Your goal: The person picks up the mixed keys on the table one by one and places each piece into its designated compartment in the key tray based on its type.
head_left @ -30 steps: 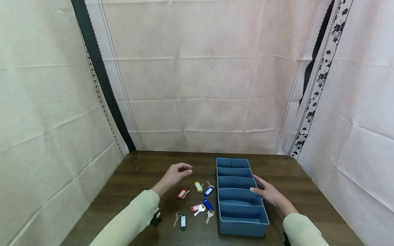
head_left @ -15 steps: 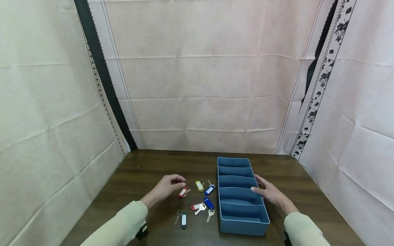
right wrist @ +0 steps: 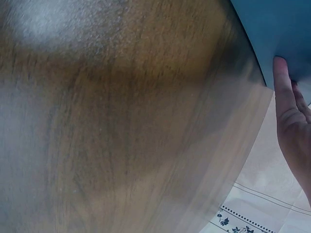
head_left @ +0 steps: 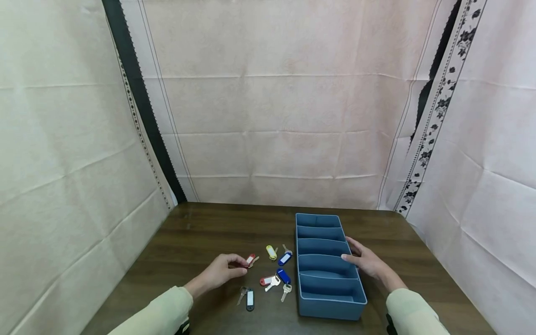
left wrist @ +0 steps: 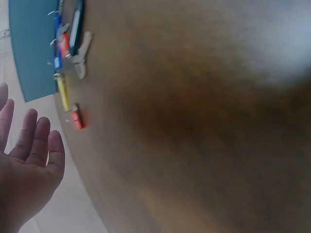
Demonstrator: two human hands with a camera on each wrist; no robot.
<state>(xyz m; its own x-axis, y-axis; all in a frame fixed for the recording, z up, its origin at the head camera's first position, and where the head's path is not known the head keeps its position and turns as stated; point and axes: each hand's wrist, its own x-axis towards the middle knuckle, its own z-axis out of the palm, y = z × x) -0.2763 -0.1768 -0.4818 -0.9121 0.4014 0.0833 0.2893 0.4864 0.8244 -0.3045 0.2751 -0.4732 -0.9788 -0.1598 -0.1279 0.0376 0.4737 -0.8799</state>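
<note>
The red-tagged key (head_left: 250, 260) lies on the worktop (head_left: 201, 232), at the left edge of a loose scatter of tagged keys and just left of the yellow-tagged key (head_left: 271, 252). The left hand (head_left: 221, 271) sits immediately beside it, fingertips (head_left: 243, 263) bent toward the tag; the head view does not resolve whether contact exists. In the left wrist view the fingers are extended and apart, holding nothing, so the grip reads as not yet closed. The right hand (head_left: 365, 262) rests with straight fingers on the right wall of the blue divided tray (head_left: 331, 309), steadying it. Probable faults: a flat tag on a smooth worktop may slide away under a shallow pinch; the attached key blade may swing or snag neighbouring keys; an off-centre grip may drop it short of the tray
</note>
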